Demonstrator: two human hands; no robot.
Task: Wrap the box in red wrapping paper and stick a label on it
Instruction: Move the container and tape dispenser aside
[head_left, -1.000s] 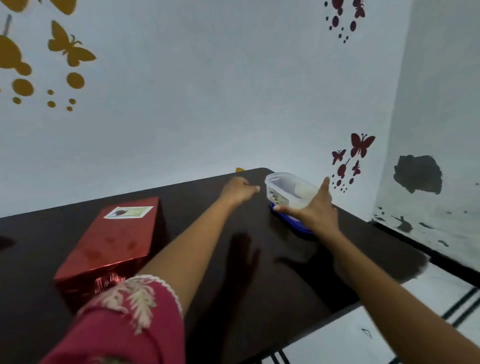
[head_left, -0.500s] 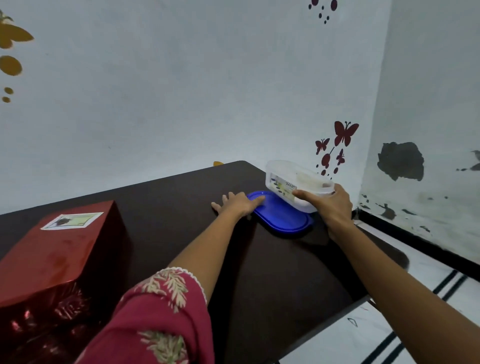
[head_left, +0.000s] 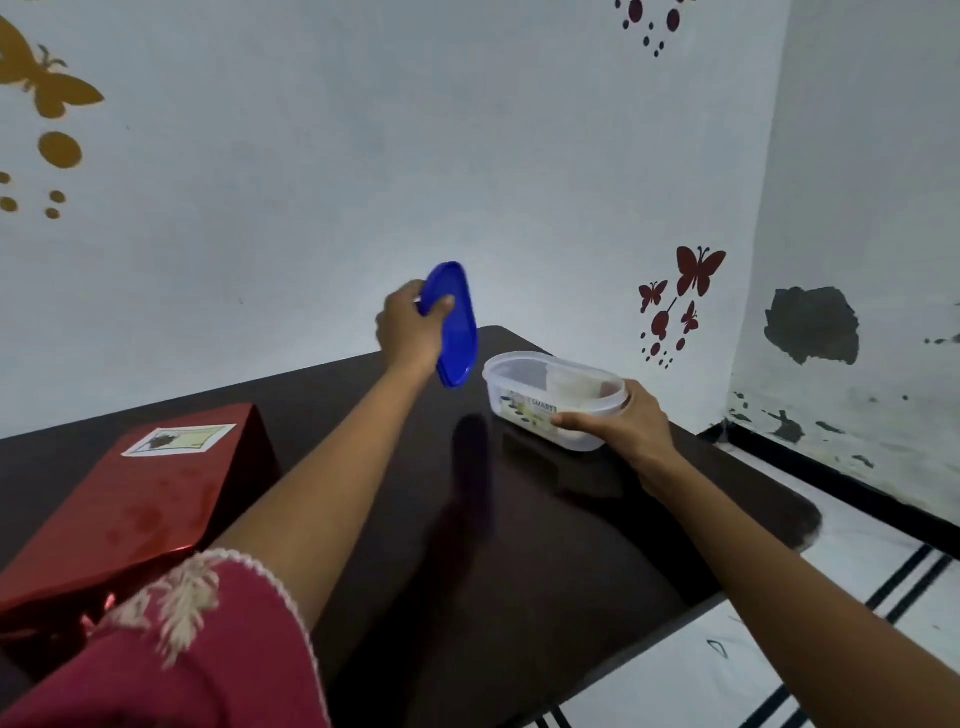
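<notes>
Nearest, a maroon embroidered sleeve (head_left: 197, 649) covers the left upper arm over the near edge of the dark table (head_left: 545, 597). Just beyond it, on the table's left part, lies the box (head_left: 130, 514), fully covered in shiny red wrapping paper, with the paper gathered and crinkled at its near end. A pale rectangular label (head_left: 179, 439) sits flat on its top face toward the far end.

Further out, near the table's far right corner, the right hand (head_left: 623, 423) grips a clear plastic container (head_left: 524, 400), thumb along its near wall and fingers curled round the rim. Whether the container rests on the table or is just off it cannot be told. Something white stands inside, too blurred to name.

Above the table's far edge, the left hand (head_left: 410, 332) holds a blue lid (head_left: 460, 325) on edge in the air, thumb across its face and fingers wrapped behind it.

Judging by this, both task steps look done: the box is wrapped and labelled. What remains seems only tidying, probably closing the container with its lid.
</notes>
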